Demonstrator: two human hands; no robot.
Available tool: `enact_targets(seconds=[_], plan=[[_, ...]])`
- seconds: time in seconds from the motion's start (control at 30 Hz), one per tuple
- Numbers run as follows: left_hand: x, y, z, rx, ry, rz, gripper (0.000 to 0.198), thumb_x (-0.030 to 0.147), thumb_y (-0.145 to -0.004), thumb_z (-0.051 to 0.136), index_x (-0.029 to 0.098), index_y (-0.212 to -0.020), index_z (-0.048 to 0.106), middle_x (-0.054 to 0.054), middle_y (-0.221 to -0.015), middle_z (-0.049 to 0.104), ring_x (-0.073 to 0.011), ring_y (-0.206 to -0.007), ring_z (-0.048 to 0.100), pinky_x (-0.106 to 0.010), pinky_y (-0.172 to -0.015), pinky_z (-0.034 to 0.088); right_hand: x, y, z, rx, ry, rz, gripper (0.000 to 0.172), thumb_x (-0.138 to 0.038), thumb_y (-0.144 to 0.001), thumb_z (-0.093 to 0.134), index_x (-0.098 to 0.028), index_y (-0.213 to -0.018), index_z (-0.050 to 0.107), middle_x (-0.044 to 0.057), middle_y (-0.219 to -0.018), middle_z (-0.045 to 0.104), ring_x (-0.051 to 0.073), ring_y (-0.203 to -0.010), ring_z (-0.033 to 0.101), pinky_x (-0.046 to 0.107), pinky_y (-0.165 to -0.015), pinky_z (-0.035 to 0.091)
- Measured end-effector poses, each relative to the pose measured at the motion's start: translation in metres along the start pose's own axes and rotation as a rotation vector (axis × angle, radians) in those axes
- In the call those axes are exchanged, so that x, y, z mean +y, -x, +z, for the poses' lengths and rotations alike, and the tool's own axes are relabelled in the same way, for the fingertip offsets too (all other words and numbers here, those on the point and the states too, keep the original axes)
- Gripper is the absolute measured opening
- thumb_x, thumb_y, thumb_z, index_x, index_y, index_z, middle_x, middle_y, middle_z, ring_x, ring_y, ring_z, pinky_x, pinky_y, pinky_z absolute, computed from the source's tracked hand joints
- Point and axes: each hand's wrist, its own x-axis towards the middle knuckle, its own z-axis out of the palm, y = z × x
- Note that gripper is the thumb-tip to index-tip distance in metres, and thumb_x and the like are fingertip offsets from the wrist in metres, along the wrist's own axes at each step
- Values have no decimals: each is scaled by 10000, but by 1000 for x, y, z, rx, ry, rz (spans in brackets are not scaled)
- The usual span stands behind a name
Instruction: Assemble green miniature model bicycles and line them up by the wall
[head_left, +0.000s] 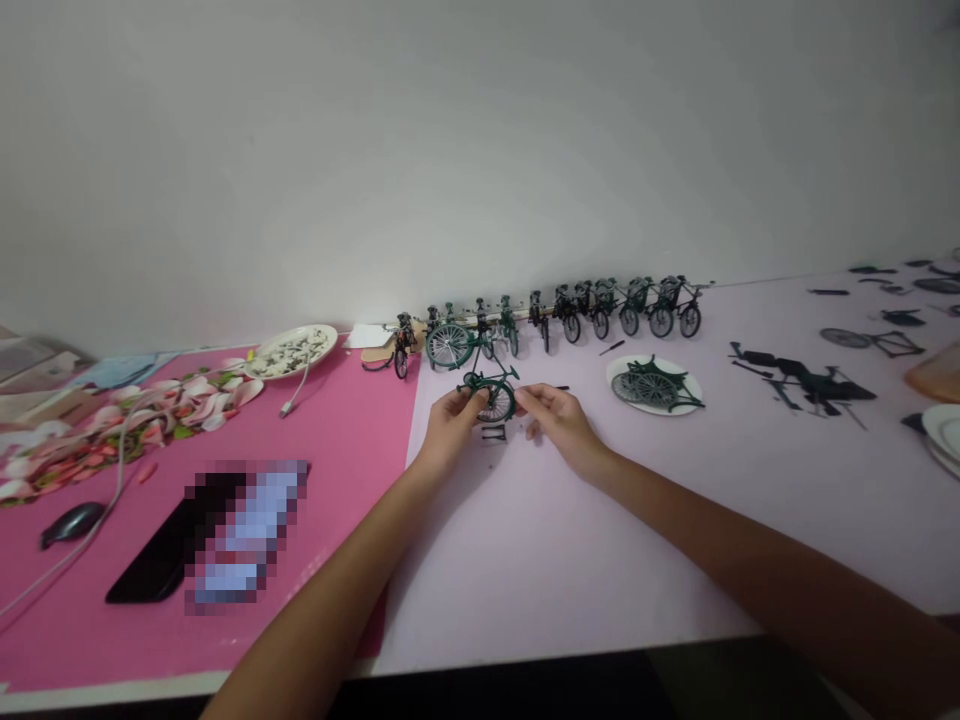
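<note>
A dark green miniature bicycle (pixel 501 402) is held up between both hands, a spoked wheel towards me and its larger front wheel pointing to the far left. My left hand (pixel 450 425) pinches it, the thumb lying over the near wheel. Closed fingers of my right hand (pixel 559 420) grip the right edge of that same wheel; whether a small part is also between them I cannot make out. Just below lies a small dark frame-shaped piece (pixel 493 434) on the pale table cover.
Several finished miniature bicycles (pixel 600 310) line the wall. To the right are a white plate (pixel 622 398) of wheels and frames, and loose dark parts (pixel 810 385). On the pink cover lie a phone (pixel 161 550), a white cable (pixel 120 480), artificial petals (pixel 165 420) and another plate (pixel 330 340).
</note>
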Motion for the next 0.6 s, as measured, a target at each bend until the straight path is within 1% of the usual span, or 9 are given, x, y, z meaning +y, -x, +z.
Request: enact_targets(seconds=[0.17, 0.3, 0.47, 0.53, 0.6], plan=[[-2, -4, -3, -32, -7, 23, 395, 509, -787, 788, 136, -907, 733, -58, -883, 707, -172, -824, 637, -303, -789, 516, 2, -2, -1, 16, 46, 1, 499, -614, -689, 856, -192, -926, 736, 25, -817, 709, 101, -493, 547, 256, -432, 381], [-2, -4, -3, -26, -24, 33, 382, 503, -790, 783, 141, -901, 734, -54, -880, 705, -160, -807, 633, -291, -770, 512, 4, -2, 0, 22, 62, -5, 485, -578, -680, 867, -186, -941, 752, 34, -841, 724, 94, -497, 515, 261, -439, 390], [0, -5, -6, -39, -66, 2, 385, 522, -800, 772, 147, -874, 722, -43, -837, 695, -174, -807, 657, -292, -754, 505, 3, -1, -1, 11, 85, -54, 462, -575, -714, 838, -181, -941, 758, 32, -825, 692, 115, -577, 535, 258, -470, 406], [0, -5, -7, -60, -90, 9, 396, 538, -804, 773, 148, -840, 714, -37, -801, 685, -174, -795, 654, -297, -761, 504, 4, -2, -2, 14, 103, -58, 465, -592, -721, 825, -186, -936, 754, 33, -832, 683, 131, -616, 555, 256, -474, 407], [0, -6, -9, -78, -100, 15, 421, 559, -801, 777, 145, -806, 703, -29, -762, 669, -167, -765, 640, -304, -767, 506, 6, -4, -2, 23, 120, -72, 466, -603, -725, 818, -192, -935, 755, 45, -863, 698, 157, -686, 589, 265, -514, 436]])
